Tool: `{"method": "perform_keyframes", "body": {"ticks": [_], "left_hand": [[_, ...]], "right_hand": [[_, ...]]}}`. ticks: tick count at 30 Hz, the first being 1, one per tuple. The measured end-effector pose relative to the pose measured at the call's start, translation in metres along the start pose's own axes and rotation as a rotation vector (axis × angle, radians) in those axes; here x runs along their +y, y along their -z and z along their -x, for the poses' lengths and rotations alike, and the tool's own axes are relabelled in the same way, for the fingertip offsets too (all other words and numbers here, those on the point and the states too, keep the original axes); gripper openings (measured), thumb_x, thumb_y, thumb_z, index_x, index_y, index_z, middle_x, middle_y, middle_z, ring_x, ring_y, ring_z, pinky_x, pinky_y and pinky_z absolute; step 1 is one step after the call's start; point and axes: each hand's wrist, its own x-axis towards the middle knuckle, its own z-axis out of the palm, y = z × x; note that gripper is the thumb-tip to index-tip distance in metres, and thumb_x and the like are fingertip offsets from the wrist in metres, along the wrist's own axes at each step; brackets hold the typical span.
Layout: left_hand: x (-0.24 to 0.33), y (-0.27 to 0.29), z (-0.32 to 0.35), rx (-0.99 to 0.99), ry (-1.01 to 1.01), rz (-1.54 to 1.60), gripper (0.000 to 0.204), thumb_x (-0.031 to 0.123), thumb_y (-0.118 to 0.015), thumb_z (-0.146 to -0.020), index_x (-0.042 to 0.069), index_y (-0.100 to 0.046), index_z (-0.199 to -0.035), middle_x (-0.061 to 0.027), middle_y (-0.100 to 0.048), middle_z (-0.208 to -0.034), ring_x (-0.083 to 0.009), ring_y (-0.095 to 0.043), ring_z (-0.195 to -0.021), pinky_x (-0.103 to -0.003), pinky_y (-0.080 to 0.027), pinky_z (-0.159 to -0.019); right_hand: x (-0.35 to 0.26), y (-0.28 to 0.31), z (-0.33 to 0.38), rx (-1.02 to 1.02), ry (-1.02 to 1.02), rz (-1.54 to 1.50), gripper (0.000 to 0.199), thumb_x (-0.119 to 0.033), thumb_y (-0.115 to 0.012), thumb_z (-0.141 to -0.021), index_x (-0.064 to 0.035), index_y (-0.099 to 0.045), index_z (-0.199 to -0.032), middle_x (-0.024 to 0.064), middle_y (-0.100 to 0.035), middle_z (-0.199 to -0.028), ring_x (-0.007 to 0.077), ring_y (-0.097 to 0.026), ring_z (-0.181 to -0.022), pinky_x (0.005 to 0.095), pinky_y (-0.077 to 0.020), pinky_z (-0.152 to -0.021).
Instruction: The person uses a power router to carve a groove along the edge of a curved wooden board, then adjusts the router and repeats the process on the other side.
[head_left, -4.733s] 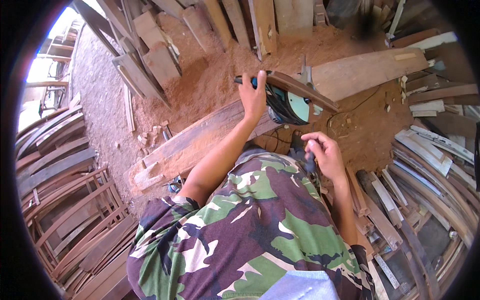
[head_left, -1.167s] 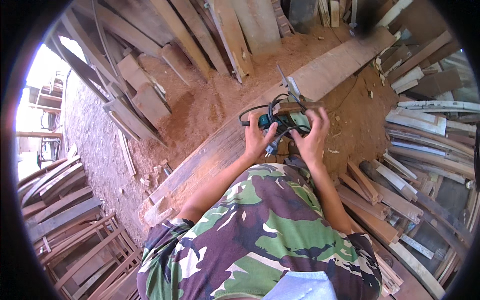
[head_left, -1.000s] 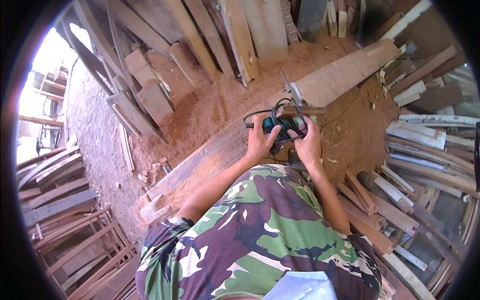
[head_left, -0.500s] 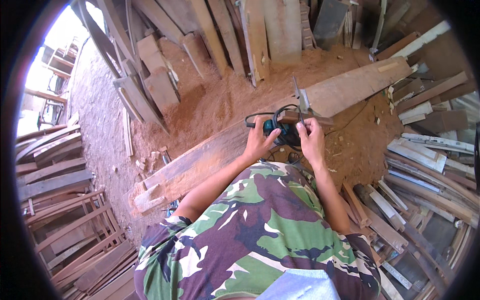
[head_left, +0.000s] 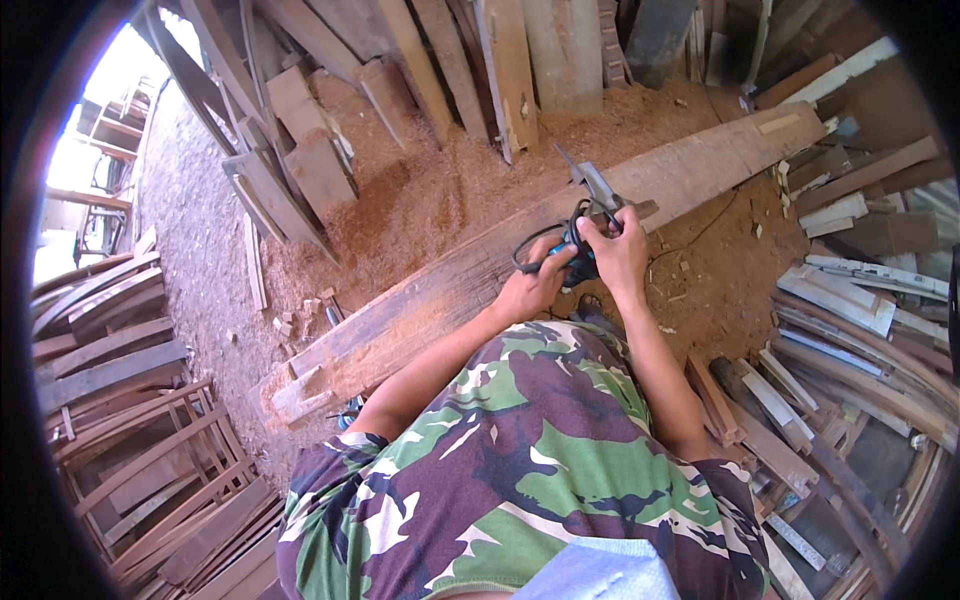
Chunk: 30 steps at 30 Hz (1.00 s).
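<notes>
In front of my waist, above a long plank, I hold a small teal-and-black power tool [head_left: 571,262] whose exact kind I cannot tell. My left hand [head_left: 536,287] is closed round its left end. My right hand [head_left: 618,252] pinches the black cord [head_left: 581,214] that loops over the tool, with thumb and fingers together. Just beyond the right fingers is a flat grey metal piece [head_left: 598,186] with a thin pointed arm. A dark wooden piece [head_left: 648,209] shows beside that hand, partly covered by it.
The long plank [head_left: 440,285] runs from lower left to upper right, dusted with sawdust. Boards [head_left: 565,60] lean along the far side above a sawdust heap [head_left: 400,200]. Timber offcuts [head_left: 850,310] are piled at right, and wooden frames and slats [head_left: 150,460] at left.
The tool has tilted and turned between my hands, and the cord loop has swung lower. My right hand has moved up slightly, nearer the grey metal piece, which now appears at a different angle.
</notes>
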Motion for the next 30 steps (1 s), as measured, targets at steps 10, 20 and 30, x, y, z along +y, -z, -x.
{"method": "perform_keyframes", "body": {"ticks": [10, 20, 30], "left_hand": [[-0.019, 0.104, 0.049, -0.318, 0.423, 0.468, 0.059, 0.012, -0.066, -0.088, 0.009, -0.063, -0.147, -0.0201, -0.063, -0.145, -0.0322, -0.054, -0.14, -0.045, -0.04, -0.118], [0.046, 0.066, -0.014, -0.233, 0.291, -0.203, 0.045, 0.03, -0.066, -0.101, 0.008, -0.063, -0.141, -0.0202, -0.067, -0.129, -0.0404, -0.063, -0.12, -0.047, -0.049, -0.104], [0.022, 0.075, 0.007, -0.131, 0.213, -0.242, 0.035, 0.019, -0.07, -0.095, 0.003, -0.069, -0.126, -0.0167, -0.072, -0.123, -0.0397, -0.067, -0.111, -0.046, -0.052, -0.098]], "right_hand": [[0.002, 0.029, 0.02, -0.087, 0.037, 0.17, 0.064, -0.055, -0.083, -0.079, -0.0007, -0.062, -0.105, 0.018, -0.071, -0.093, 0.0376, -0.071, -0.088, 0.0483, -0.0548, -0.079], [0.023, -0.035, 0.064, -0.272, 0.385, 0.102, 0.031, -0.023, -0.077, -0.086, -0.002, -0.062, -0.104, 0.0191, -0.069, -0.098, 0.0352, -0.072, -0.089, 0.047, -0.0568, -0.079], [0.191, -0.028, 0.083, -0.113, -0.162, -0.298, 0.049, 0.0, -0.069, -0.083, 0.0029, -0.055, -0.13, 0.0218, -0.065, -0.125, 0.0324, -0.064, -0.117, 0.043, -0.0505, -0.102]]}}
